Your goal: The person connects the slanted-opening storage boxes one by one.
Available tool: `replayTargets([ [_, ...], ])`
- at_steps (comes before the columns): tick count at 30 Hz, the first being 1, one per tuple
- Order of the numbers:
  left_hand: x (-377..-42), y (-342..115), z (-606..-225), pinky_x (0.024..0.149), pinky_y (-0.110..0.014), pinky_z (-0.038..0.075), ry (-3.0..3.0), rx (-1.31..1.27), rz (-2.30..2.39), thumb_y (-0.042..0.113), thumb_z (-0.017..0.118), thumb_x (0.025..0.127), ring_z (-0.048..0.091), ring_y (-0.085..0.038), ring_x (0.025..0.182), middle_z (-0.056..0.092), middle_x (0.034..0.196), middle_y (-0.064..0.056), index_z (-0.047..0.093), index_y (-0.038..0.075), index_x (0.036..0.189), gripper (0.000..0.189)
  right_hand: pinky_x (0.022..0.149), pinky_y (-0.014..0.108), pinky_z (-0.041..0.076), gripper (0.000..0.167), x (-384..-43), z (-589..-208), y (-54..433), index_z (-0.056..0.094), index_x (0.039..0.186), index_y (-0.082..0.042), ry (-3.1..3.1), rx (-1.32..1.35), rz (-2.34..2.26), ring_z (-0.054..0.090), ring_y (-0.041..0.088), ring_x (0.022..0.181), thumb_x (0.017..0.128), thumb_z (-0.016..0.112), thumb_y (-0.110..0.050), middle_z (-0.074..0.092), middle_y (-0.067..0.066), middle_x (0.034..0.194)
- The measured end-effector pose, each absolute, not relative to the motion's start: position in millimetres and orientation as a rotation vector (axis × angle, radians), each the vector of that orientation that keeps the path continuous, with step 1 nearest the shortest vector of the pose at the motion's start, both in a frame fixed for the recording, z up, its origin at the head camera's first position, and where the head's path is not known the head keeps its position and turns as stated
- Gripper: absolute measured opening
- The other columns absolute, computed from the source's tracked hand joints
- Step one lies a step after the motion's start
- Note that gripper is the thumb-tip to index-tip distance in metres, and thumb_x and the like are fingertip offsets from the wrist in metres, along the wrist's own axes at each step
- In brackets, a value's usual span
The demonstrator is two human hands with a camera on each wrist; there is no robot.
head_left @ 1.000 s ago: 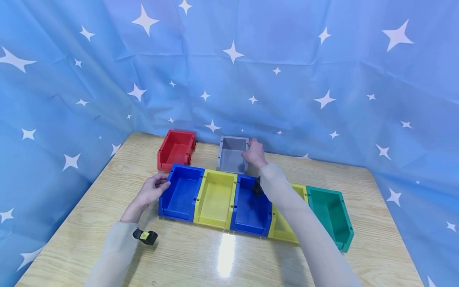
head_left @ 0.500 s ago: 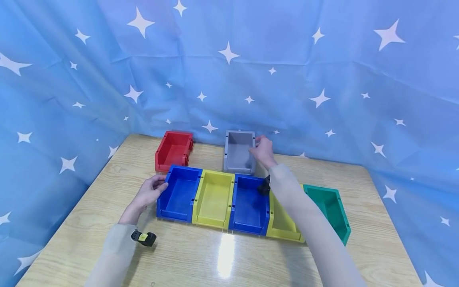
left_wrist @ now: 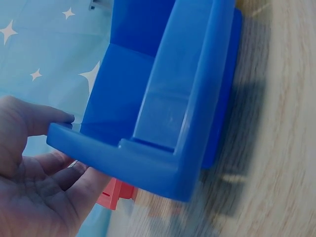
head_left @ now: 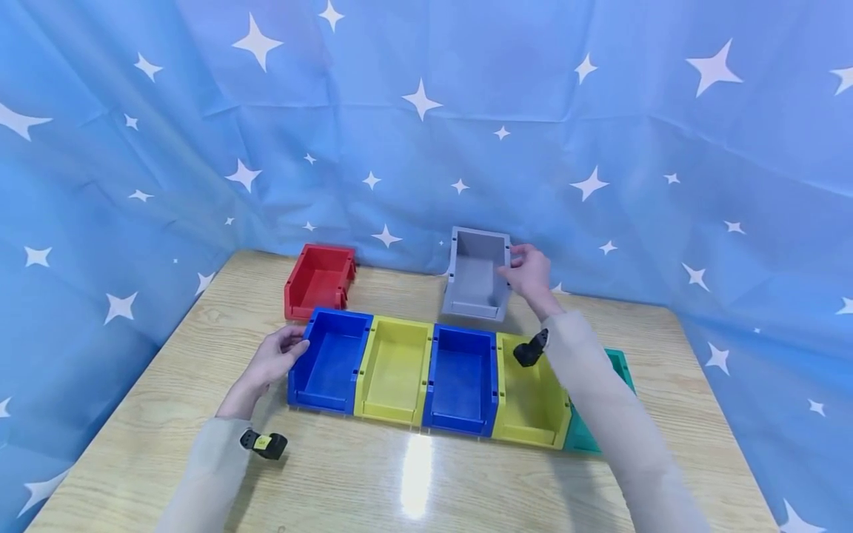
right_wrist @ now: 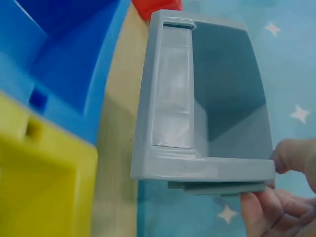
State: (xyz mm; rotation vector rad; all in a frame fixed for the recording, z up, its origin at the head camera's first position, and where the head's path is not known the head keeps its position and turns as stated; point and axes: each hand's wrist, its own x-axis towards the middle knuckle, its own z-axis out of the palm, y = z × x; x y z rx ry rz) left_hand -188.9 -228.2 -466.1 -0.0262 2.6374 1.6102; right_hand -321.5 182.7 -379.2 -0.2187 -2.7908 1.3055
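My right hand (head_left: 529, 274) pinches the right side wall of a grey storage bin (head_left: 478, 272) near the back of the table. In the right wrist view, the thumb lies at the bin's rim and the fingers (right_wrist: 269, 210) are under its outer side. That bin hangs clear of the wood, slightly tilted. My left hand (head_left: 272, 361) holds the left wall of the leftmost blue bin (head_left: 331, 363); in the left wrist view its thumb hooks over the rim, with the fingers along the outside. The blue bin stands at the end of a row of bins.
Right of it come a yellow bin (head_left: 395, 370), a second blue bin (head_left: 461, 379), another yellow bin (head_left: 529, 392) and a green bin (head_left: 583, 433), partly hidden by my right sleeve. A red bin (head_left: 322, 280) stands behind. A starry blue curtain (head_left: 426, 163) borders the wooden table (head_left: 346, 474).
My right hand has carried the grey bin to the right and upward, from behind the first yellow bin to behind the second blue one. My left hand stays at the blue bin.
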Motion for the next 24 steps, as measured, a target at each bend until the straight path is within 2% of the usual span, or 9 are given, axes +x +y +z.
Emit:
replayTargets([
  [8, -190.1, -225.0, -466.5, 0.087, -0.037, 0.047, 2.63, -0.022, 1.612, 0.006, 0.051, 0.095, 0.055, -0.036, 0.102, 0.056, 0.113, -0.029, 0.049, -0.012, 0.123, 0.034, 0.069, 0.029, 0.052, 0.044, -300.0, -360.0, 225.0, 0.048, 0.127, 0.004, -2.751, -0.235, 1.345, 0.058, 0.029, 0.089, 0.085, 0.058, -0.005, 0.057, 0.022, 0.107],
  [18, -190.9, -224.6, -468.3, 0.089, -0.041, 0.047, 2.626, -0.054, 1.593, 0.007, 0.05, 0.095, 0.054, -0.036, 0.105, 0.055, 0.115, -0.029, 0.048, -0.011, 0.125, 0.035, 0.057, 0.018, 0.047, 0.043, -265.2, -345.6, 276.2, 0.05, 0.126, 0.004, -2.761, -0.222, 1.203, 0.057, 0.027, 0.083, 0.085, 0.056, -0.007, 0.058, 0.025, 0.106],
  [20, -190.1, -224.6, -467.4, 0.088, -0.039, 0.047, 2.637, -0.062, 1.587, 0.007, 0.05, 0.095, 0.055, -0.036, 0.104, 0.056, 0.115, -0.029, 0.049, -0.011, 0.125, 0.035, 0.055, 0.017, 0.047, 0.043, -257.0, -344.5, 286.7, 0.05, 0.126, 0.005, -2.76, -0.216, 1.17, 0.058, 0.022, 0.078, 0.085, 0.056, -0.007, 0.058, 0.026, 0.105],
  [24, -189.0, -225.9, -465.5, 0.088, -0.041, 0.048, 2.673, -0.058, 1.568, 0.005, 0.05, 0.095, 0.055, -0.037, 0.103, 0.057, 0.113, -0.029, 0.05, -0.012, 0.123, 0.033, 0.054, 0.017, 0.046, 0.044, -240.0, -342.2, 307.9, 0.049, 0.127, 0.005, -2.756, -0.239, 1.126, 0.054, 0.004, 0.066, 0.086, 0.055, -0.008, 0.059, 0.028, 0.105],
])
